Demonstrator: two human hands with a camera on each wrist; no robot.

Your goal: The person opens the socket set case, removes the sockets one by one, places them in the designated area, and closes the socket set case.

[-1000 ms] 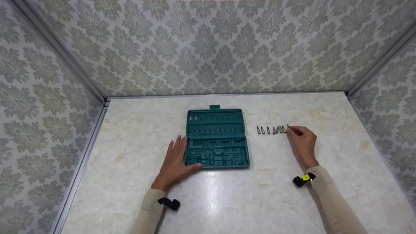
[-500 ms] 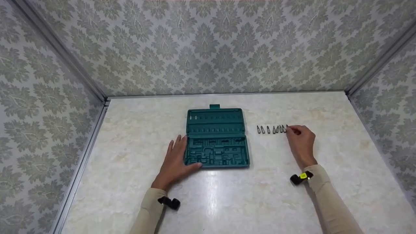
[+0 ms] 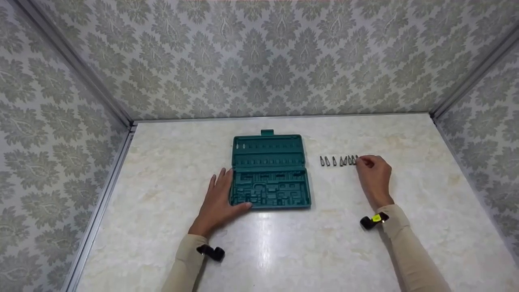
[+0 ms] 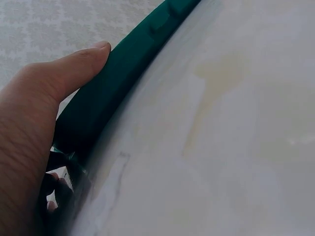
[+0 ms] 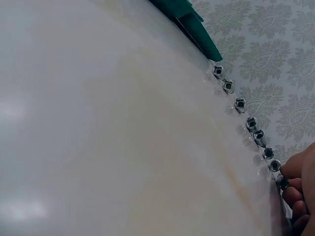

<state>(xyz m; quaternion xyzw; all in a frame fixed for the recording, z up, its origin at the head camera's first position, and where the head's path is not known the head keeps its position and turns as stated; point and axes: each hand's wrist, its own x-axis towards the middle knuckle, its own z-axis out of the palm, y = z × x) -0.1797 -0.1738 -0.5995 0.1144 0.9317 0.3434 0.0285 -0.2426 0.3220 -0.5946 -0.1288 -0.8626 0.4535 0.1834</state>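
A green plastic case (image 3: 269, 206) lies unfolded on the table, its lid half to the back and its moulded tray half to the front. My left hand (image 3: 221, 202) rests at the case's near left corner, fingers stretched along the left side and thumb on the front edge. To the right of the case, small metal socket bits (image 3: 334, 161) lie in a row, their square sockets showing in the right wrist view. My right hand (image 3: 375, 176) is at the row's right end, pinching the last socket bit (image 5: 282, 182) between thumb and fingers.
A pale marbled table (image 3: 316, 251) carries the case and the row. Patterned wall panels (image 3: 259, 61) enclose it at the back and both sides. Two light slots (image 3: 240, 146) show at the lid's upper left.
My right hand has shifted slightly left, bringing the pinched socket bit closer to the row's end. The left hand stays in place on the case.
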